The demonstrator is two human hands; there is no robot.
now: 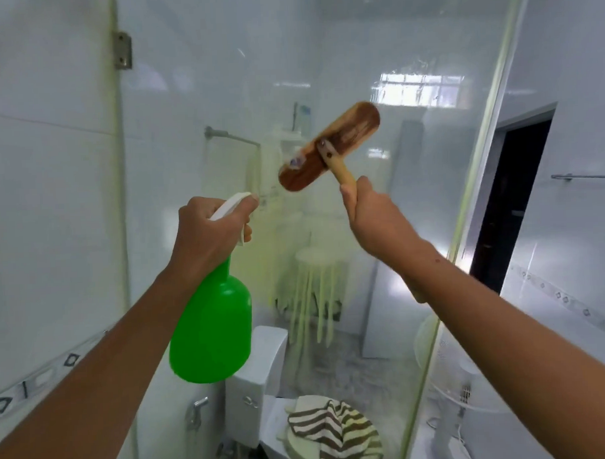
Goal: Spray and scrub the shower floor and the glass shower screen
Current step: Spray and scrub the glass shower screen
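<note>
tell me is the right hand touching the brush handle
Touching. The head view shows the right hand with fingers curled around the brush handle, which runs into the fist with no gap.

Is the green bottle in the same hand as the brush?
No, the left hand holds the green bottle and the right hand holds the brush.

A: Where's the brush head [329, 146] from the right grip [372, 217]?
B: Above it, leftward, against the glass screen [414, 225]
A: And the left grip [213, 232]?
B: Left of the right; spray bottle [212, 328] hangs below, toilet [265, 385] behind the glass, striped towel [335, 430] on its lid
</note>
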